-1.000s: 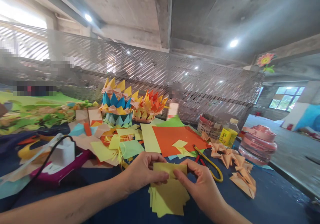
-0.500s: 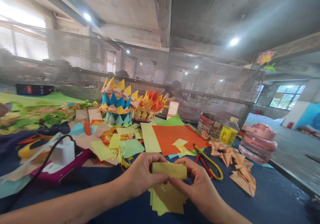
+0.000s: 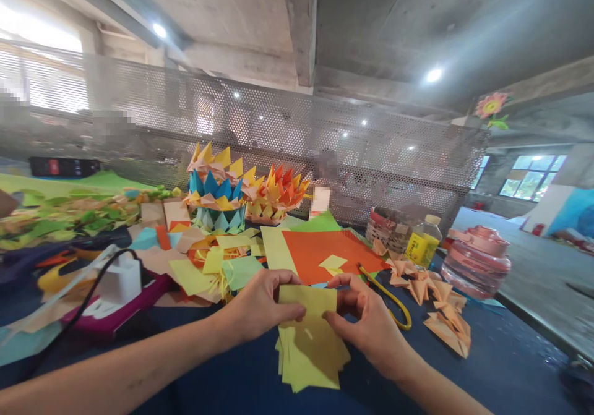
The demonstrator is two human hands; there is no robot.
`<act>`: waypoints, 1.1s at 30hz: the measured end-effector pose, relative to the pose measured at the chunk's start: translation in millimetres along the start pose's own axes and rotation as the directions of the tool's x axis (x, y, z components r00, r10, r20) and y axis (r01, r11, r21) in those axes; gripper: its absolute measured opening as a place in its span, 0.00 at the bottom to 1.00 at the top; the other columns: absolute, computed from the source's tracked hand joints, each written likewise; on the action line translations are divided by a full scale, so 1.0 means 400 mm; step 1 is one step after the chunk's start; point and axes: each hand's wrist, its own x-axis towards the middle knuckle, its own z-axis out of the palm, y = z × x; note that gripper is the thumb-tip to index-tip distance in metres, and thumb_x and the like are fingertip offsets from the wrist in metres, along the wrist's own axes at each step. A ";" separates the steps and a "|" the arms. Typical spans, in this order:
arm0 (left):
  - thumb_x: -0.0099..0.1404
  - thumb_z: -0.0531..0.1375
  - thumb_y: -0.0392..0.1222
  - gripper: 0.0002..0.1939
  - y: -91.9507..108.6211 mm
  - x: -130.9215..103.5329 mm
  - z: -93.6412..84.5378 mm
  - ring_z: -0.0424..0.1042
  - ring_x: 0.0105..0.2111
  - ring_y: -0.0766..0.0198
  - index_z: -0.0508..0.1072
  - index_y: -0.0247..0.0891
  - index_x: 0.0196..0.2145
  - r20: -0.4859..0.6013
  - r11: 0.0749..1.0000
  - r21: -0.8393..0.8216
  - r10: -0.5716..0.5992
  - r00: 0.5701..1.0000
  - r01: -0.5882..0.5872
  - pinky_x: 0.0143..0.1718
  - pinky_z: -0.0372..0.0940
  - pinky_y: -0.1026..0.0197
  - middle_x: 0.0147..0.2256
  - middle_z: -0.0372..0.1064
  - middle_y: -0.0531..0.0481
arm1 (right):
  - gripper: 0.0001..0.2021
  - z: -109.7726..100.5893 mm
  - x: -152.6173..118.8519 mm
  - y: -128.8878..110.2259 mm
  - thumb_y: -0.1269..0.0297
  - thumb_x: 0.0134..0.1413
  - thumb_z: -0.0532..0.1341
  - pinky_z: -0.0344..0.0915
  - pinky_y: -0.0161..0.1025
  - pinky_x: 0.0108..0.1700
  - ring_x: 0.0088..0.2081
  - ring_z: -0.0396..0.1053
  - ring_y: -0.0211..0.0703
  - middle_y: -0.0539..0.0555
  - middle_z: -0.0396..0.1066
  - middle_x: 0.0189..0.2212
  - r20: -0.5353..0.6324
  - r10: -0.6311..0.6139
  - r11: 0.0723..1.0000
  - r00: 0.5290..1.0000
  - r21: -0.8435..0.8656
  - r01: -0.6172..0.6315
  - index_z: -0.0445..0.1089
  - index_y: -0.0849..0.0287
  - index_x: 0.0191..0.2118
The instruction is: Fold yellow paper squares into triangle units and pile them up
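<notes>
Take the yellow sheet [image 3: 312, 303] between your hands as clock centre; it is directly above the stack of yellow sheets [image 3: 342, 354] on the dark blue table [image 3: 510, 353]. Note the surrounding items: orange paper [image 3: 320, 245] at 12 o'clock, bottle [image 3: 421, 247] at 2, pink jug [image 3: 476, 266] between 2 and 3, magenta power strip [image 3: 118, 322] at 9, paper scraps [image 3: 192, 276] at 10, blue paper crown [image 3: 216, 186] at 11. A yellow handle [image 3: 396, 298] lies at 3 o'clock, just beside your right hand [image 3: 371, 325], with folded peach pieces [image 3: 421, 288] beyond it.

Your left hand [image 3: 260, 307] is closed on the sheet's left side, thumb across the front. Your right hand is half curled at the right edge, thumb tip against it; whether it grips, you cannot tell.

The boundary between sheet and stack is hard to make out. A shape [image 3: 7, 205] cut off at 9 to 10 o'clock is unidentifiable.

Half a second earlier, the sheet is bent into a short band; now it faces you flat, and your right hand covers the red part visible beside the handle then
</notes>
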 end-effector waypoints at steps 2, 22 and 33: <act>0.47 0.65 0.39 0.12 0.002 0.006 -0.011 0.69 0.22 0.66 0.71 0.34 0.31 -0.002 1.000 0.007 -0.004 1.000 0.004 0.25 0.61 0.67 0.22 0.70 0.55 | 0.17 -0.006 0.005 -0.001 0.65 0.46 0.64 0.62 0.34 0.32 0.26 0.66 0.36 0.44 0.69 0.23 -0.019 -0.020 1.000 1.000 -0.018 0.019 0.58 0.57 0.41; 0.47 0.64 0.39 0.13 0.003 -0.002 -0.004 0.69 0.22 0.65 0.69 0.34 0.31 0.041 1.000 0.003 -0.018 0.999 0.018 0.25 0.62 0.66 0.22 0.69 0.55 | 0.14 -0.010 -0.002 -0.003 0.53 0.50 0.64 0.61 0.35 0.33 0.31 0.64 0.40 0.50 0.67 0.28 0.062 -0.067 0.975 0.996 -0.206 0.078 0.71 0.61 0.34; 0.48 0.63 0.37 0.13 -0.010 -0.020 0.025 0.63 0.23 0.68 0.71 0.32 0.33 0.068 0.995 0.077 0.050 0.996 -0.056 0.24 0.55 0.68 0.24 0.65 0.55 | 0.15 0.012 -0.015 0.009 0.54 0.51 0.63 0.61 0.36 0.33 0.31 0.64 0.42 0.51 0.64 0.27 0.074 -0.081 0.952 0.994 -0.289 0.099 0.66 0.60 0.24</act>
